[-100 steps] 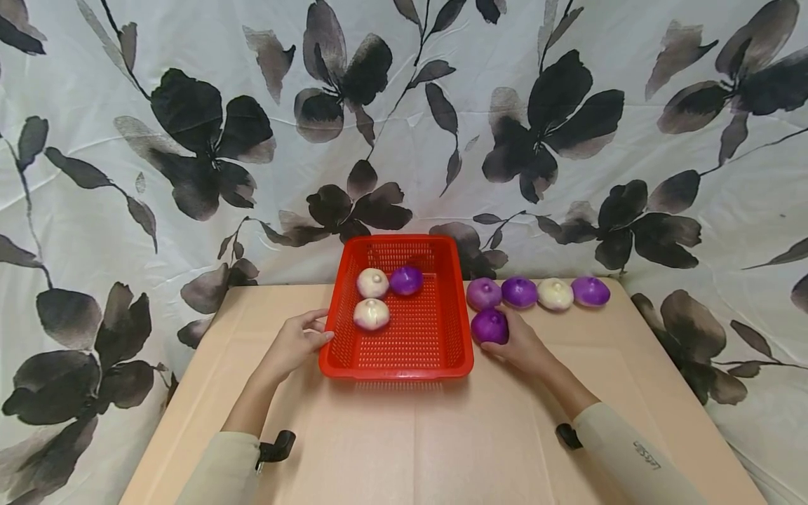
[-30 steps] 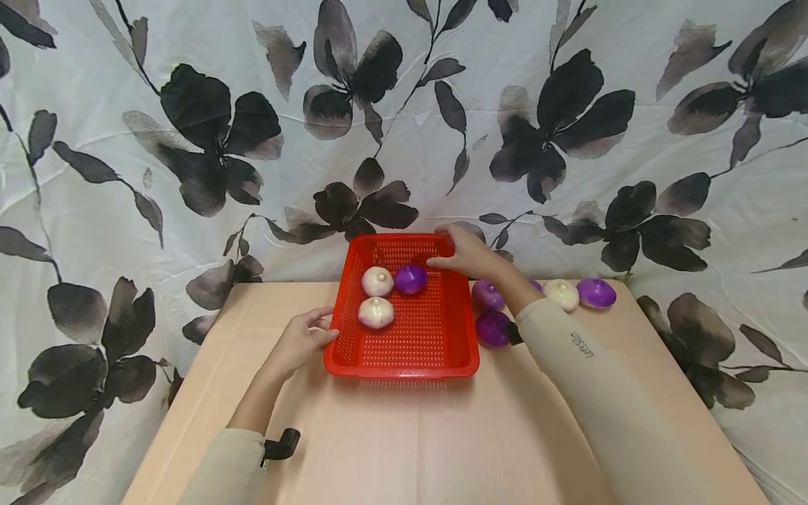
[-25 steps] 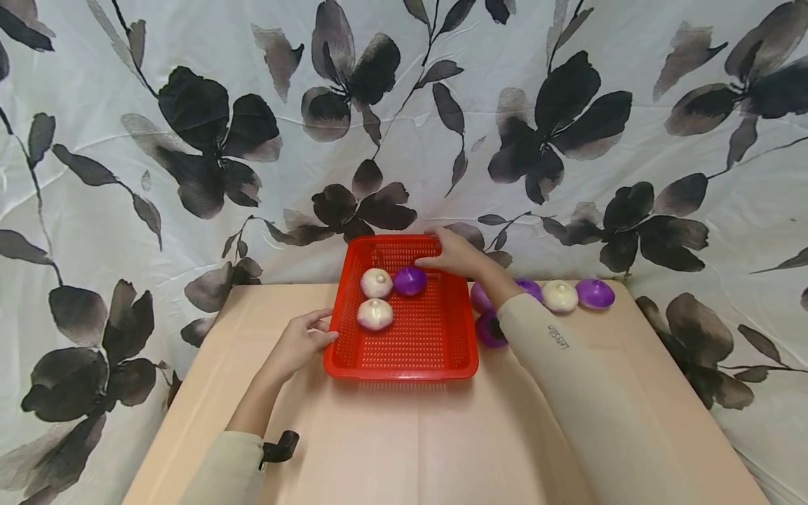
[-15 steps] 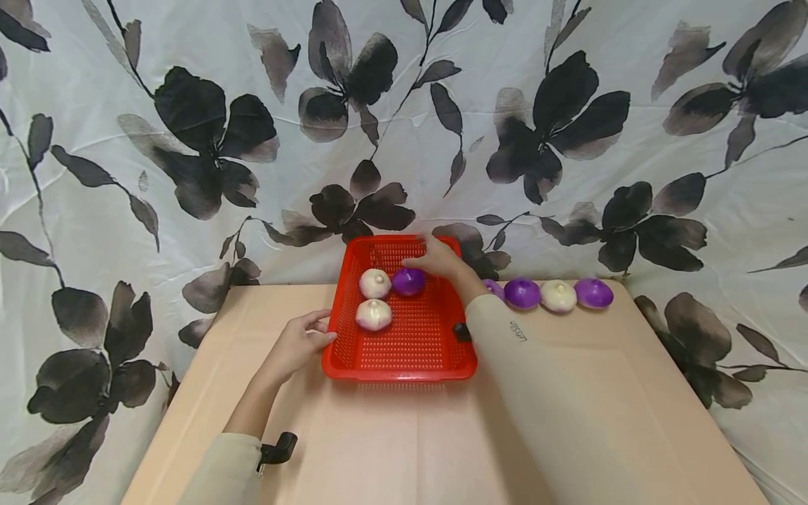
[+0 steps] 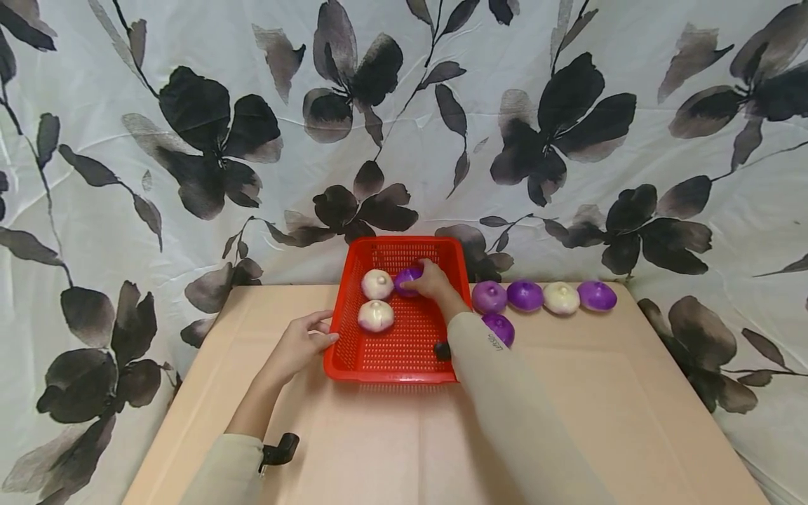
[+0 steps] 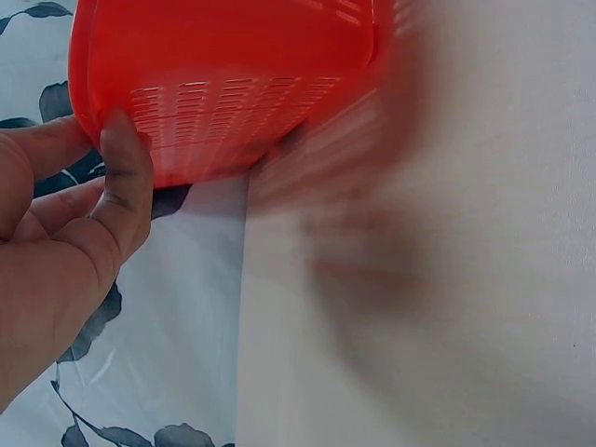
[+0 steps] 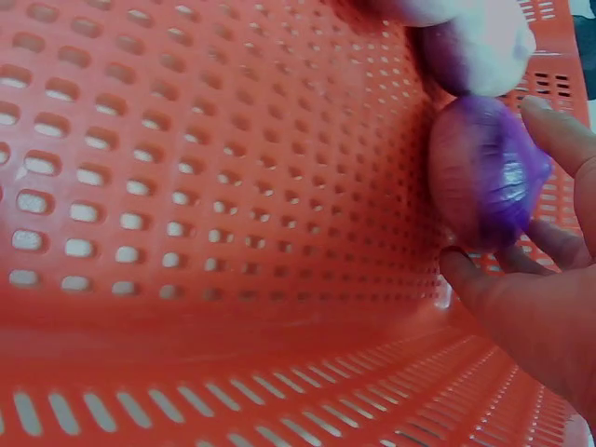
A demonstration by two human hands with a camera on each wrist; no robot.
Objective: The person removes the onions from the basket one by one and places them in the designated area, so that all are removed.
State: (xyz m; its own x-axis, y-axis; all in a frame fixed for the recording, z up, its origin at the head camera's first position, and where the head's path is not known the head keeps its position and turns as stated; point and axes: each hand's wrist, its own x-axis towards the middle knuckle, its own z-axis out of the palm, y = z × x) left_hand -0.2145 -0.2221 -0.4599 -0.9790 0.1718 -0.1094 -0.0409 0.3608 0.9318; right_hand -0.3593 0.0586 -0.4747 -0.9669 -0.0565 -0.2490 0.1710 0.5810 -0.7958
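Note:
A red perforated plastic basket (image 5: 372, 365) holds two white onions, one at the back (image 5: 376, 284) and one in front of it (image 5: 376, 317), plus a purple onion (image 5: 404, 279) beside the back one. My right hand (image 5: 434, 283) reaches in over the right side, fingers and thumb around the purple onion. The right wrist view shows that purple onion (image 7: 484, 172) low in the basket, with fingertips at its sides. My left hand (image 5: 304, 342) pinches the basket's left rim between thumb and fingers, as the left wrist view shows at the basket edge (image 6: 223, 47).
Right of the basket, a row along the table's back edge has a purple onion (image 5: 489, 298), another purple onion (image 5: 525, 295), a white onion (image 5: 561, 299) and a purple onion (image 5: 597, 296). One more purple onion (image 5: 501, 327) lies in front, partly behind my right sleeve. A floral cloth (image 5: 442, 126) hangs behind.
My right hand, earlier on a purple onion right of the basket, has let it go, crossed the basket's back right corner and come down onto the purple onion inside. My left hand stays put.

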